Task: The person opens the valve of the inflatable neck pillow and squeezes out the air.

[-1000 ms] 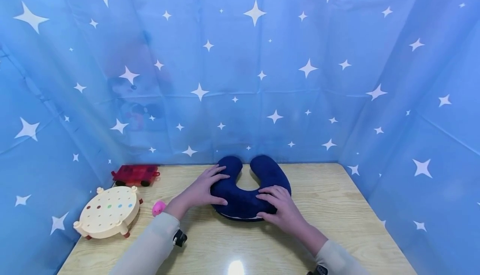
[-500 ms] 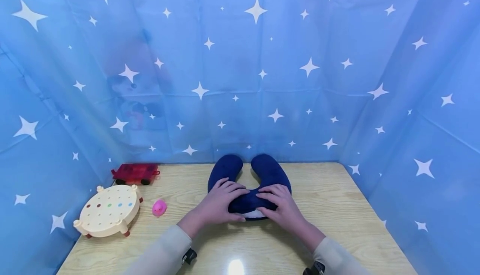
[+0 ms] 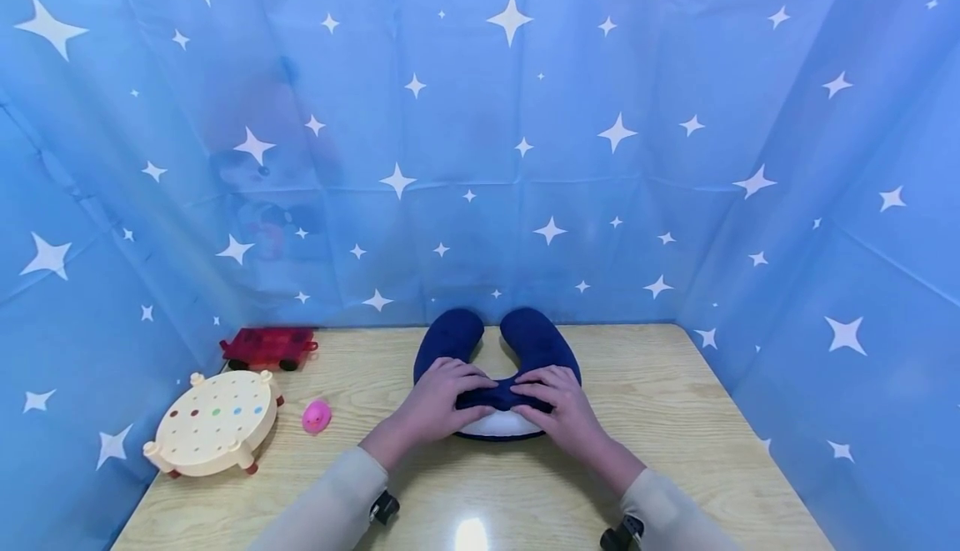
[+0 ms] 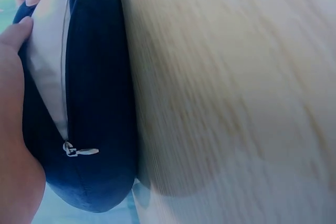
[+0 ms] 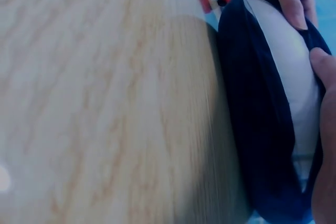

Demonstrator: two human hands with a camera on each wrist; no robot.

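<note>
A navy U-shaped neck pillow (image 3: 542,338) lies on the table with its two ends pointing away from me. Along its near side the zipped cover gapes, baring a white inner cushion (image 3: 501,426). My left hand (image 3: 438,399) pinches the cover's upper edge left of the middle, thumb below and fingers over the top. Right of the middle, my right hand (image 3: 567,411) grips the same edge in the same way. In the left wrist view a metal zipper pull (image 4: 86,151) hangs at one end of the opening.
At the left stands a cream round pegboard (image 3: 216,422) with short legs. Behind it is a red wheeled toy cart (image 3: 270,348). A small pink toy (image 3: 317,416) sits between the pegboard and my left arm. Blue star-patterned curtains (image 3: 480,117) border the wooden table (image 3: 675,443).
My left hand has moved right, from the pillow's left side to the cover's near edge. The opening has widened, and more of the white cushion shows. The right hand stays nearly in place.
</note>
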